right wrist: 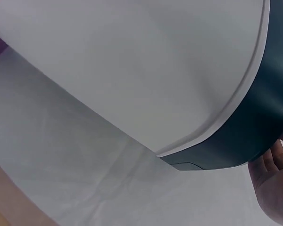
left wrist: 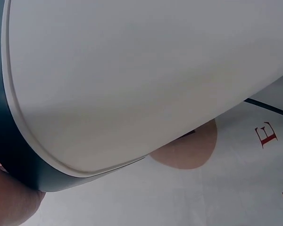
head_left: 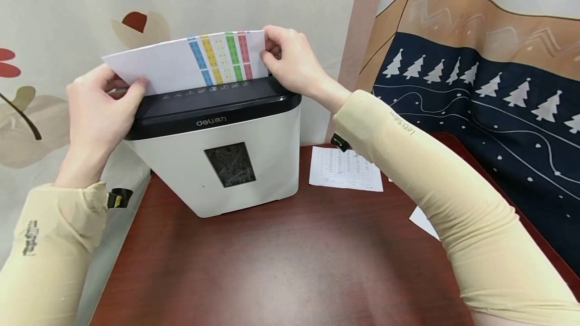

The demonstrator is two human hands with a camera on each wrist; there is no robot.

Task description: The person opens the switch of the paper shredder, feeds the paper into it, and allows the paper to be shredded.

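A white sheet of paper (head_left: 167, 62) with blue, yellow, green and red printed columns stands upright at the top of a paper shredder (head_left: 176, 165). Its lower edge is hidden at the shredder's black lid (head_left: 181, 104). My left hand (head_left: 101, 109) pinches the sheet's left end, thumb in front. At the right end, my right hand (head_left: 292, 59) pinches the sheet between thumb and fingers. Paper shreds (head_left: 231, 165) show through the shredder's dark window. Both wrist views mostly show the shredder's white side (left wrist: 132, 70), with part of each hand at the lid's edge.
A printed sheet with a table (head_left: 346, 169) lies on the brown table (head_left: 272, 265) right of the shredder. Another white paper (head_left: 423, 223) lies partly under my right sleeve. Patterned curtains (head_left: 476, 84) hang behind and to the right.
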